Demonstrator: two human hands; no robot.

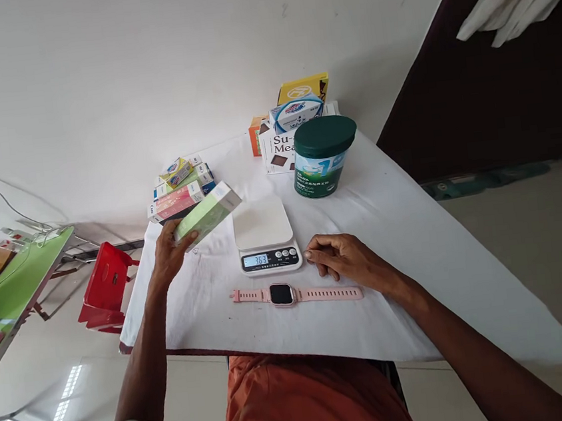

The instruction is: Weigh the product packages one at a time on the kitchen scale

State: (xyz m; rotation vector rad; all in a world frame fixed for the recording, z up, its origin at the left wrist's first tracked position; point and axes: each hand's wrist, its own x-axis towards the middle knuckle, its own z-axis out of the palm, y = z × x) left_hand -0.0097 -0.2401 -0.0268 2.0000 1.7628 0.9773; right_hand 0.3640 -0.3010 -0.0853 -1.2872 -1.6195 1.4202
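Observation:
My left hand [169, 254] grips the lower end of a long light-green and white carton [209, 211], held tilted above the table at the left of the scale. A white digital kitchen scale [262, 224] stands in the middle, its bare platform facing up; the lit display seems to read 363, with a mark before it. Just right of its buttons, my right hand [338, 255] rests on the cloth with fingers loosely curled and nothing visible in them. A pink-strapped smartwatch [282, 295] lies stretched out flat in front of the scale.
A green lidded tub [323, 159] stands behind the scale at right, before stacked boxes [277, 147]. Several small cartons [176, 198] are piled at left. White cloth [389, 239] covers the table. A red chair [104, 289] and green table [22, 281] stand leftward.

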